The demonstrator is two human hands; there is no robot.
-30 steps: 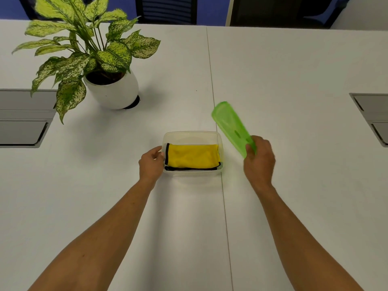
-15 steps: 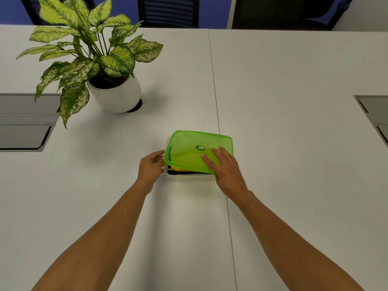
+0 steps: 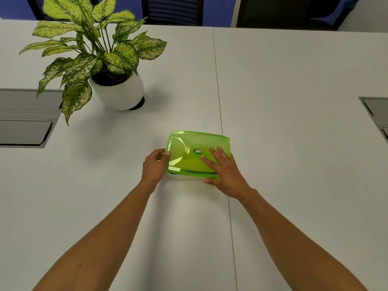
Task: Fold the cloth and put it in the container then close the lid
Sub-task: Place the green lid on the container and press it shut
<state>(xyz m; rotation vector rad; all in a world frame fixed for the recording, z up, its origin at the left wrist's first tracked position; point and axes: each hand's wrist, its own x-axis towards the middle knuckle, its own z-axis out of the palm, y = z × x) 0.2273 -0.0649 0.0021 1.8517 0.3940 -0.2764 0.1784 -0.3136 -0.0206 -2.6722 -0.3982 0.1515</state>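
A translucent green lid (image 3: 189, 143) lies on top of the clear plastic container (image 3: 183, 177) at the middle of the white table. The folded yellow cloth is inside and shows only as a yellowish tint through the lid. My left hand (image 3: 154, 166) grips the container's left end, thumb on the lid's edge. My right hand (image 3: 225, 173) lies spread on the lid's right half, with the thumb hooked under the front rim.
A potted plant (image 3: 117, 91) in a white pot stands at the back left. Grey recessed panels sit at the table's left edge (image 3: 23, 131) and right edge (image 3: 378, 114). A seam (image 3: 220, 101) runs down the table. Chairs stand beyond the far edge.
My right hand swung the green lid from beside the container over onto it, covering the cloth, and now presses it flatter. My left hand stayed on the container's left end.
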